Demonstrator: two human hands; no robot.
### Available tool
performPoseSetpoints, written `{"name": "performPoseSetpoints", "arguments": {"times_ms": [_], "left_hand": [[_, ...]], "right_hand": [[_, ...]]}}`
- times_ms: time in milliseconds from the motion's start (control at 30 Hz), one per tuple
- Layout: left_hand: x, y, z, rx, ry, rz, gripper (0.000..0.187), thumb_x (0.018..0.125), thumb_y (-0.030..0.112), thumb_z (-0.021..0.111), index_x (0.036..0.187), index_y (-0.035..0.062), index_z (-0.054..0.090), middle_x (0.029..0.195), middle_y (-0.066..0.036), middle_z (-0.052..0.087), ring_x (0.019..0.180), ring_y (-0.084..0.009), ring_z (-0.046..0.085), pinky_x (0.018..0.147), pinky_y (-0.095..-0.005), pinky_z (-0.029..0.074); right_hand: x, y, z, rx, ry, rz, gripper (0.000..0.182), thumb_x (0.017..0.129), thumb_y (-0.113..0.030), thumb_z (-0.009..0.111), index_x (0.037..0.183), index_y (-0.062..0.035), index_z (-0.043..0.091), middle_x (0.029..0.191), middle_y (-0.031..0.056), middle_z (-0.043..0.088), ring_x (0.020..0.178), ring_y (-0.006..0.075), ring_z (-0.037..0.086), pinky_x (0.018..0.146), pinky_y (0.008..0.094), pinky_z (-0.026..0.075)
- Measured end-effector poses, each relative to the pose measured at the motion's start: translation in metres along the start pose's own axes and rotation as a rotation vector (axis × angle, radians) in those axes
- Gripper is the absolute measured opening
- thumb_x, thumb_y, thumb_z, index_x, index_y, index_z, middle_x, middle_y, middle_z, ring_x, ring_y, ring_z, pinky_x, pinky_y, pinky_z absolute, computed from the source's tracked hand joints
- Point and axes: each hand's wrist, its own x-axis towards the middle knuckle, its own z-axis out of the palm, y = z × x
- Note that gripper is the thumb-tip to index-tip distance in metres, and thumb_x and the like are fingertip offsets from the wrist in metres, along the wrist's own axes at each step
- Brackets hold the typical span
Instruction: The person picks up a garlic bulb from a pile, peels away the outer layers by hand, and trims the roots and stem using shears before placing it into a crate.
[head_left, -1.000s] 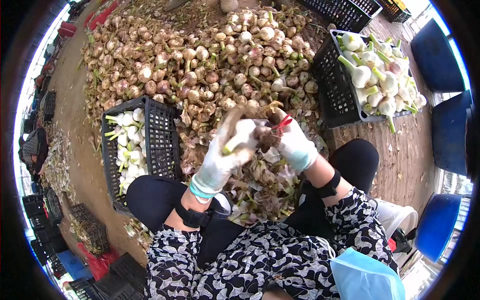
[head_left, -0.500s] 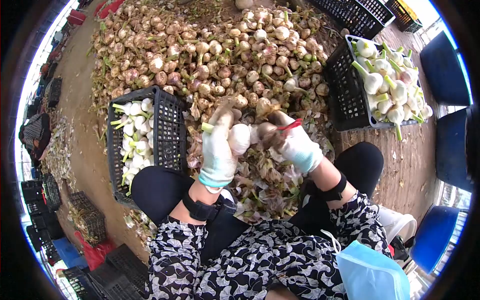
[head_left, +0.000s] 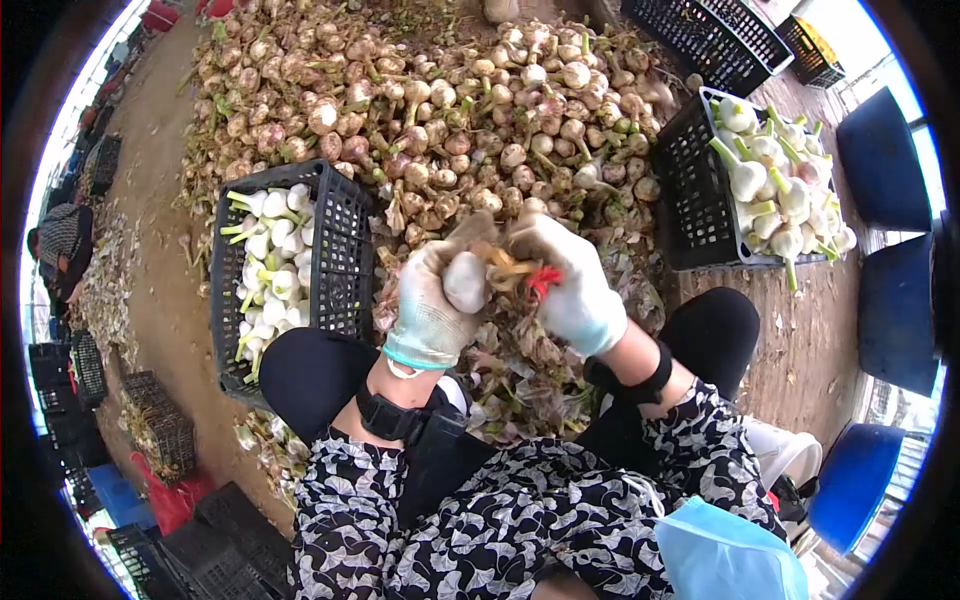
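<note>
In my left hand (head_left: 432, 308), gloved and closed, sits a pale garlic bulb (head_left: 465, 282). My right hand (head_left: 575, 290), also gloved, comes in from the other side, its fingers curled on brownish dry garlic skin (head_left: 508, 270) beside the bulb. A small red item (head_left: 543, 281) shows at the right fingers; motion blur softens its shape. Both hands are close together over a heap of shed skins (head_left: 535, 385). Just beyond them lies a large pile of unpeeled garlic (head_left: 400, 130).
A black crate (head_left: 345, 250) of white garlic stands at my left knee. Another crate (head_left: 690, 195), heaped with garlic, is at the right. Blue barrels (head_left: 895, 310) line the right side. At far left a person (head_left: 65, 245) bends near more crates. A blue mask (head_left: 735, 550) hangs at lower right.
My hands have come closer together, the right moving left towards the bulb. Brownish skin now shows between them, and the bulb has turned in my left hand. The view has shifted slightly.
</note>
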Motion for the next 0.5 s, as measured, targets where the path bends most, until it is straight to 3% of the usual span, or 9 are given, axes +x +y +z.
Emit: {"name": "performPoseSetpoints", "arguments": {"times_ms": [67, 133, 200, 267, 333, 367, 400, 433, 500], "left_hand": [[0.017, 0.012, -0.012, -0.891, -0.149, -0.373, 0.03, 0.082, 0.013, 0.047, 0.106, 0.0003, 0.061, 0.094, -0.013, 0.066, 0.083, -0.0263, 0.064, 0.073, -0.0385, 0.054], [0.022, 0.023, -0.004, -0.924, 0.068, -0.381, 0.033, 0.082, 0.013, 0.045, 0.107, -0.0005, 0.062, 0.098, -0.014, 0.066, 0.088, -0.0294, 0.064, 0.077, -0.04, 0.054], [0.021, 0.026, -0.005, -0.855, 0.067, -0.367, 0.033, 0.082, 0.012, 0.044, 0.106, -0.0002, 0.062, 0.099, -0.013, 0.066, 0.09, -0.0293, 0.064, 0.079, -0.0382, 0.053], [0.019, 0.012, -0.013, -0.893, -0.196, -0.281, 0.033, 0.084, 0.013, 0.043, 0.107, 0.0003, 0.062, 0.1, -0.012, 0.066, 0.09, -0.0287, 0.064, 0.079, -0.0373, 0.053], [0.013, 0.016, 0.011, -0.653, 0.006, -0.367, 0.036, 0.086, 0.016, 0.041, 0.116, 0.0021, 0.055, 0.108, -0.01, 0.063, 0.092, -0.0243, 0.063, 0.081, -0.0366, 0.053], [-0.004, 0.031, 0.031, -0.406, -0.022, -0.384, 0.038, 0.089, 0.019, 0.04, 0.121, 0.0028, 0.051, 0.11, -0.008, 0.06, 0.094, -0.0204, 0.062, 0.08, -0.0351, 0.053], [-0.007, 0.024, 0.041, -0.09, 0.054, -0.331, 0.04, 0.093, 0.024, 0.04, 0.126, 0.0034, 0.047, 0.112, -0.008, 0.058, 0.096, -0.0183, 0.06, 0.084, -0.033, 0.05], [-0.007, 0.003, 0.038, -0.223, -0.125, -0.133, 0.042, 0.095, 0.029, 0.041, 0.129, 0.0042, 0.045, 0.116, -0.008, 0.055, 0.1, -0.0176, 0.058, 0.089, -0.0309, 0.046], [-0.004, 0.014, 0.047, -0.283, -0.091, -0.136, 0.047, 0.094, 0.034, 0.044, 0.13, 0.0044, 0.045, 0.119, -0.007, 0.054, 0.102, -0.0171, 0.055, 0.089, -0.0309, 0.042]], "right_hand": [[-0.017, -0.019, 0.007, -0.115, -0.298, 0.021, 0.029, 0.066, -0.012, 0.069, 0.093, -0.0061, 0.06, 0.083, 0.0146, 0.06, 0.076, 0.0334, 0.061, 0.07, 0.0396, 0.049], [-0.057, -0.027, 0.029, -0.117, -0.832, 0.212, 0.025, 0.065, -0.012, 0.065, 0.09, -0.0076, 0.062, 0.083, 0.014, 0.062, 0.078, 0.0308, 0.062, 0.067, 0.0386, 0.05], [-0.058, 0.001, 0.008, -0.286, -1.01, 0.447, 0.027, 0.069, -0.015, 0.064, 0.095, -0.0087, 0.061, 0.085, 0.0128, 0.063, 0.08, 0.0281, 0.063, 0.065, 0.0368, 0.05], [-0.05, 0.014, -0.01, -0.017, -0.236, 0.563, 0.028, 0.073, -0.006, 0.055, 0.1, -0.0047, 0.061, 0.089, 0.0148, 0.063, 0.077, 0.032, 0.063, 0.069, 0.0342, 0.051], [-0.025, -0.007, -0.011, -0.29, 0.108, 0.252, 0.04, 0.076, -0.018, 0.065, 0.109, -0.0003, 0.052, 0.089, 0.0208, 0.056, 0.081, 0.0325, 0.059, 0.069, 0.0361, 0.048], [-0.031, -0.005, -0.007, 0.111, 0.011, 0.503, 0.052, 0.075, -0.021, 0.066, 0.119, 0.0, 0.048, 0.094, 0.0208, 0.056, 0.089, 0.0315, 0.058, 0.076, 0.036, 0.046], [-0.029, -0.013, 0.002, 0.161, 0.054, 0.386, 0.054, 0.076, -0.02, 0.062, 0.124, 0.0001, 0.044, 0.099, 0.0193, 0.057, 0.093, 0.0306, 0.056, 0.082, 0.0345, 0.045], [-0.044, 0.002, 0.01, 0.442, 0.117, 0.487, 0.054, 0.079, -0.019, 0.059, 0.127, 0.0004, 0.041, 0.102, 0.0172, 0.057, 0.094, 0.0273, 0.055, 0.086, 0.0322, 0.044], [-0.043, 0.019, -0.034, 0.447, -0.012, 0.728, 0.048, 0.082, -0.019, 0.059, 0.123, 0.0009, 0.043, 0.104, 0.0162, 0.057, 0.095, 0.024, 0.056, 0.087, 0.0309, 0.044]]}}
